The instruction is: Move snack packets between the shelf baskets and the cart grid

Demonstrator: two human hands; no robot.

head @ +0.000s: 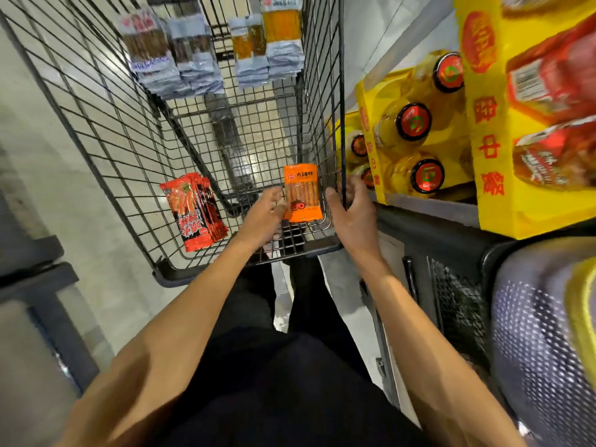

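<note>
An orange snack packet (302, 192) stands upright inside the wire cart grid (135, 130), near its near right corner. My left hand (263, 217) pinches the packet's left edge with thumb and fingers. My right hand (351, 208) is just right of the packet, fingers relaxed and spread, against the cart's right wall. A stack of red snack packets (193, 211) leans on the cart's left side. Several silver-and-brown packets (167, 50) and yellow packets (267, 43) hang at the far end of the cart.
On the right, a shelf holds yellow display boxes (493, 150) with yellow bottles (412, 124) and red packs (554, 101). A dark cabinet (451, 285) and a mesh basket (541, 333) sit below. A dark shelf frame (38, 285) is on the left.
</note>
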